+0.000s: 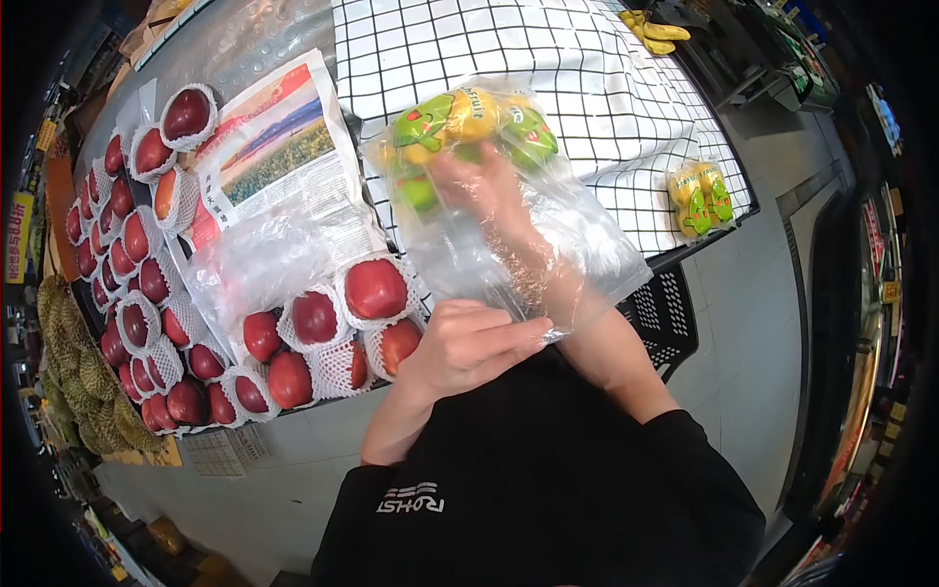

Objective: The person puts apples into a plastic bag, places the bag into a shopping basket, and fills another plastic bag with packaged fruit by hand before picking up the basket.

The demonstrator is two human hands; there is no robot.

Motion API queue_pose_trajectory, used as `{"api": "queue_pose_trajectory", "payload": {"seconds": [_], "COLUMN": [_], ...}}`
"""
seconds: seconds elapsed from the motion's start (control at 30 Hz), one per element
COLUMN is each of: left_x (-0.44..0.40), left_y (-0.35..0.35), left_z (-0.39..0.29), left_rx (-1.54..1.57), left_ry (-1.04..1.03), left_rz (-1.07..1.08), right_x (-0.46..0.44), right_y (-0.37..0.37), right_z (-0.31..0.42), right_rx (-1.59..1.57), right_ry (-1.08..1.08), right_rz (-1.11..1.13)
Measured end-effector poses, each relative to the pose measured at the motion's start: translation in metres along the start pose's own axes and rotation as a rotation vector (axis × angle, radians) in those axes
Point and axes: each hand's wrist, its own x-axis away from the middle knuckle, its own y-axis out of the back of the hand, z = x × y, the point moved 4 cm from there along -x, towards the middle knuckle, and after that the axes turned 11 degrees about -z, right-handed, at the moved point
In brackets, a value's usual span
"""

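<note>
A large clear plastic bag lies over the front of the checked cloth. Its far end holds yellow fruit in printed packs with green cartoon labels. My left hand is closed on the bag's near edge, fingers pinched at the mouth. Through the film I see my right hand and forearm inside the bag. That hand reaches up to the packs, its fingers blurred behind the plastic, so their grip is unclear.
A similar fruit pack sits at the cloth's right corner, with bananas at the far edge. On the left are red apples in white foam nets, a newspaper and crumpled clear plastic. A black crate stands below the table edge.
</note>
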Motion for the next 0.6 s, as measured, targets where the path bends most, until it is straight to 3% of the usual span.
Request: {"api": "queue_pose_trajectory", "payload": {"seconds": [0.13, 0.2, 0.27, 0.4, 0.47, 0.6], "left_x": [0.005, 0.011, 0.015, 0.032, 0.040, 0.048], "left_y": [0.008, 0.014, 0.017, 0.021, 0.019, 0.015], "left_z": [0.004, 0.008, 0.009, 0.011, 0.012, 0.014], "left_rx": [-0.023, -0.034, -0.051, -0.135, -0.168, -0.326], "left_ry": [0.081, 0.126, 0.163, 0.269, 0.321, 0.349], "left_rz": [-0.041, -0.174, -0.191, -0.224, -0.231, -0.169], "right_x": [0.017, 0.027, 0.043, 0.077, 0.090, 0.111], "right_y": [0.032, 0.053, 0.078, 0.130, 0.159, 0.192], "right_z": [-0.007, -0.005, 0.010, 0.024, 0.031, 0.043], "right_rx": [0.063, 0.076, 0.247, 0.307, 0.476, 0.343], "right_ry": [0.053, 0.069, 0.059, 0.160, 0.192, 0.289], "right_rz": [0.232, 0.307, 0.161, 0.080, -0.085, -0.171]}}
